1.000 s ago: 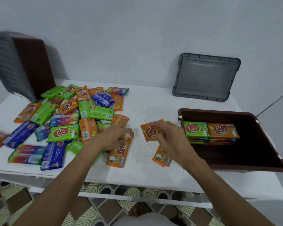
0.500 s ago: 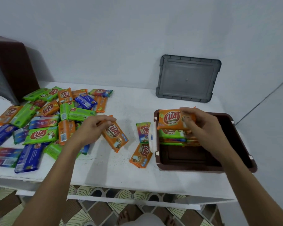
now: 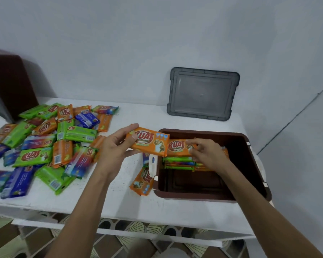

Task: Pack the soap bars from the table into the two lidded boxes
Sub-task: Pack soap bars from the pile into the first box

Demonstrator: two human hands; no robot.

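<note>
Left fingers (image 3: pixel 128 130): pinch an orange soap bar (image 3: pixel 148 141) at the brown box (image 3: pixel 211 164)'s left rim, forearm angled up.
Right fingers (image 3: pixel 198 144): press a second orange bar (image 3: pixel 177 147) onto the stack inside the box; grasp unclear.
Loose bars (image 3: pixel 45 142): heaped on the desk (image 3: pixel 138 200), left of the box.

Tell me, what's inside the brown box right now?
The brown box holds stacked soap bars at its far side, an orange bar on top. The right hand covers part; the near floor is bare.

White counter (image 3: pixel 185 205) holding a heap of soap bars (image 3: pixel 45 146) at left, an open brown box (image 3: pixel 209 196) at right.
</note>
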